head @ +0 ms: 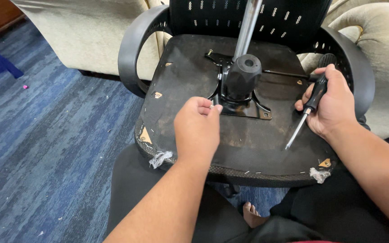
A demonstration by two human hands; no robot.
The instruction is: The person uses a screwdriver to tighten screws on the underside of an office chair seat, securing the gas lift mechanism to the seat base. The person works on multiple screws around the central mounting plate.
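- Landmark: the metal mounting plate (pixel 237 101), black, bolted to the middle of the chair seat underside (pixel 190 76); every position below is given relative to it.
- Chair seat underside: a dark, worn panel turned upward and resting across the person's lap, with staples and torn scraps of clear plastic along its near edge.
- Gas-lift column (pixel 247 27): a shiny metal tube rising from a black plastic collar (pixel 243 74) that sits on top of the mounting plate, leaning slightly away from the viewer.
- Left hand (pixel 197 128): just in front of the mounting plate's near-left corner, loosely curled, thumb and forefinger pinched together at the plate's edge; whether a small part sits between the fingertips cannot be told.
- Right hand (pixel 332 103): to the right of the mounting plate, well clear of it, closed around the black handle of a screwdriver (pixel 309 105).
- Screwdriver: handle upward toward the far right, metal shaft slanting down and left, its tip just above or on the seat panel at the plate's near right; contact cannot be told.
- Lever rod (pixel 284 73): a thin black bar running from the mounting plate rightward toward the right hand.
- Armrests (pixel 133 49): two black curved loops, one on either side of the mounting plate.
- Backrest (pixel 212 15): black, perforated, beyond the plate.
- Sofa (pixel 91 31): cream upholstery behind the chair.
- Carpet (pixel 46 148): blue, streaked, left of and below the plate.
- Bare foot (pixel 252 215): on the floor, below the seat's near edge.
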